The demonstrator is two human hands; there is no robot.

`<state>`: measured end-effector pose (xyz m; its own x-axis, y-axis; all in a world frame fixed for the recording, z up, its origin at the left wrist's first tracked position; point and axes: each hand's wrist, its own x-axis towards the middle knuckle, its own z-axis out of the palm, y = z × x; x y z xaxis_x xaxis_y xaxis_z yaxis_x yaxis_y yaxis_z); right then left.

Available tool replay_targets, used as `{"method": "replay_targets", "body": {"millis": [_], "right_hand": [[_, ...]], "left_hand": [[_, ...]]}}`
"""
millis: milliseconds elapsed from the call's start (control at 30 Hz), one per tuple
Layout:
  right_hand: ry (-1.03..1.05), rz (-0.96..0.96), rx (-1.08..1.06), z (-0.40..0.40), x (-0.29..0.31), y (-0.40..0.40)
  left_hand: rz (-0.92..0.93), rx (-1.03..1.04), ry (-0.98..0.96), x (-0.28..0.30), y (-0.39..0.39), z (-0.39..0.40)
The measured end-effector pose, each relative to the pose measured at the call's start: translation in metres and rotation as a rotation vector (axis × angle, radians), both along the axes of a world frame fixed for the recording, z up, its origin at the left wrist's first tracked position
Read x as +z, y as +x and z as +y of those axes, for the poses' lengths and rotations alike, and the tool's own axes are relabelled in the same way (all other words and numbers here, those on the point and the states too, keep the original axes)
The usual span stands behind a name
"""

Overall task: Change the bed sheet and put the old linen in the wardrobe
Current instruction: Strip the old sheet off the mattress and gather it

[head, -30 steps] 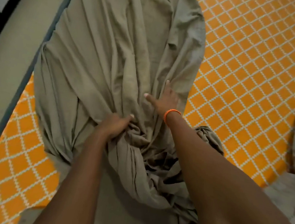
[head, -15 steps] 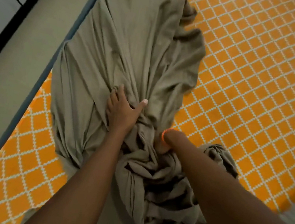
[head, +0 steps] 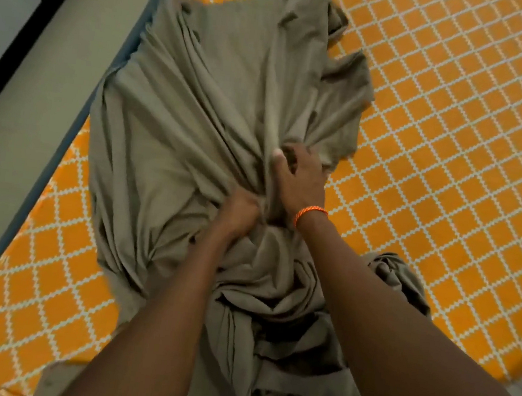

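Both hands bunch a grey-green sheet at the middle of an orange-patterned bed.

The left hand [head: 241, 210], reaching up from the lower centre of the frame, is balled into a fist round a gather of the grey-green sheet [head: 218, 102], its fingers buried in the folds. Just right of it and slightly higher, the right hand [head: 300, 182], with an orange cord bracelet [head: 311, 211] at the wrist, curls its fingers into the same cloth, thumb tip showing pale against a ridge of fabric. The sheet fans out from the two grips toward the top of the frame and piles in loose rumples between the forearms at the bottom. It lies on the orange lattice cover [head: 453, 154], whose blue-grey edge [head: 75, 131] runs diagonally at the left beside the pale floor [head: 22, 79].
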<state>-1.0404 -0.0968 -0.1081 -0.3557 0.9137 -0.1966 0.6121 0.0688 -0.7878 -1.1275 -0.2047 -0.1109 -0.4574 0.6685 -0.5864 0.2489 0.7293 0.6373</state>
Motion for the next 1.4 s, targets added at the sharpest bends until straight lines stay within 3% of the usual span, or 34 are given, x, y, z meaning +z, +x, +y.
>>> {"method": "replay_targets", "body": {"millis": [100, 167, 267, 367, 433, 500, 533, 600, 667, 733, 800, 867, 900, 1000, 1100, 1133, 1167, 1233, 1333, 1400], "right_hand": [[-0.176, -0.223, 0.153, -0.003, 0.003, -0.018], [-0.137, -0.376, 0.286, -0.01, 0.001, -0.015], [0.088, -0.536, 0.459, -0.023, -0.014, 0.006], [0.042, -0.434, 0.55, -0.024, -0.026, 0.028], [-0.082, -0.322, 0.522, -0.018, -0.021, 0.04], [-0.207, -0.394, 0.585, -0.02, -0.015, 0.052], [-0.296, -0.473, 0.652, -0.023, -0.017, 0.059], [-0.338, -0.611, 0.884, -0.043, -0.016, 0.065], [-0.377, -0.816, 1.198, -0.064, -0.008, 0.07], [-0.578, -0.842, 1.215, -0.068, -0.025, 0.07], [-0.686, -0.762, 1.078, -0.043, -0.161, 0.085], [-0.749, -0.703, 1.018, -0.019, -0.206, 0.108], [-0.772, -0.64, 0.965, -0.028, -0.197, 0.118], [-0.746, -0.293, 0.675, -0.046, 0.004, 0.11], [-0.803, -0.05, 0.306, -0.057, 0.032, 0.142], [-0.74, -0.033, 0.154, -0.063, 0.029, 0.153], [-0.609, -0.073, 0.018, -0.066, 0.02, 0.163], [-0.315, -0.159, -0.141, -0.067, 0.015, 0.187], [-0.098, -0.128, -0.269, -0.056, 0.026, 0.223], [-0.011, -0.113, -0.322, -0.042, 0.039, 0.259]], "left_hand": [[-0.266, -0.386, -0.171, 0.015, 0.079, -0.015], [-0.258, -0.694, -0.282, 0.022, 0.121, -0.025], [-0.356, -0.658, -0.246, 0.03, 0.135, -0.043], [-0.62, -0.24, -0.069, 0.033, 0.104, -0.03], [-0.493, 0.13, 0.088, 0.032, 0.068, -0.026], [-0.044, 0.404, 0.23, 0.021, 0.032, -0.029], [0.196, 0.446, 0.265, 0.023, 0.014, -0.029], [0.513, 0.31, 0.297, 0.018, -0.01, -0.023], [0.489, 0.061, 0.257, 0.007, -0.011, -0.018], [0.439, -0.09, 0.109, -0.008, 0.015, -0.023], [0.574, -0.17, -0.016, -0.016, 0.05, -0.038], [0.681, -0.165, -0.071, -0.016, 0.081, -0.054], [0.661, -0.12, -0.073, -0.013, 0.093, -0.06], [0.478, 0.0, -0.168, -0.006, 0.113, -0.071], [-0.116, -0.049, -0.288, 0.001, 0.112, -0.063], [-0.246, -0.129, -0.349, 0.007, 0.114, -0.058], [-0.252, -0.22, -0.38, 0.014, 0.119, -0.053], [0.019, -0.287, -0.354, 0.024, 0.139, -0.047], [0.619, -0.072, -0.073, 0.049, 0.18, -0.035], [0.727, 0.0, 0.128, 0.067, 0.215, -0.013]]}}
